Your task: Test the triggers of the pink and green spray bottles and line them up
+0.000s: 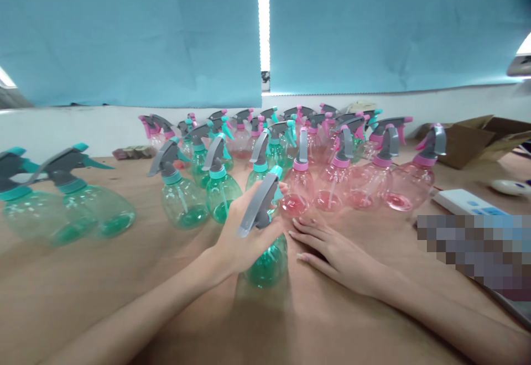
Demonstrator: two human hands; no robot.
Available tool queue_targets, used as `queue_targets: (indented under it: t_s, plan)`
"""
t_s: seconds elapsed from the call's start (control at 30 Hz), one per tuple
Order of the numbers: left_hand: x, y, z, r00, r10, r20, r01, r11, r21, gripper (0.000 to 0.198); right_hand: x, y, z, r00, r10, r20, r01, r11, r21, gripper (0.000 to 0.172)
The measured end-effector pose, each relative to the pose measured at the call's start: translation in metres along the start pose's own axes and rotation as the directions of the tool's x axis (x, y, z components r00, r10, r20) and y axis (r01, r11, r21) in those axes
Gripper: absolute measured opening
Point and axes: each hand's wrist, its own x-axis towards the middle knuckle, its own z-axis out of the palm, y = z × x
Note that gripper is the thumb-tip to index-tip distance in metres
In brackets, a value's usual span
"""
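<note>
My left hand (244,232) is closed around the neck of a green spray bottle (267,265) with a grey and turquoise trigger head. The bottle stands near the middle of the table, its head showing above my fingers. My right hand (332,246) lies flat on the tabletop just to the right, fingers stretched out and holding nothing. Right behind its fingertips stands a pink spray bottle (296,191), with another pink spray bottle (329,188) beside it. To the left of the held bottle are a green spray bottle (222,193) and another green one (182,202).
Several more green and pink spray bottles crowd the back of the wooden table (186,321). Two green bottles (99,210) stand at far left. An open cardboard box (477,141), a white and blue box (467,202) and a white mouse-like object (510,188) are at right. Blue curtains (133,33) hang behind.
</note>
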Motion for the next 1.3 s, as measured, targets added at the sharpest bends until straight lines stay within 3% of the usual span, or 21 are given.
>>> queue_targets:
  t_s: [0.33,0.77,1.3]
  plan:
    - [-0.002,-0.004,0.003,1.000,0.015,0.016,-0.014,0.998,-0.068,0.044,0.001,0.000,0.000,1.000,0.004,0.012,-0.004,1.000,-0.019,0.053]
    - [-0.003,-0.002,0.004,1.000,-0.008,0.010,0.009,0.995,-0.098,0.046,0.001,0.000,0.001,1.000,0.001,-0.005,-0.001,1.000,-0.015,0.053]
    - [-0.002,-0.008,0.012,0.998,-0.023,-0.066,0.013,0.990,-0.140,0.048,0.000,-0.005,-0.003,0.999,-0.029,-0.036,0.030,0.999,0.031,0.050]
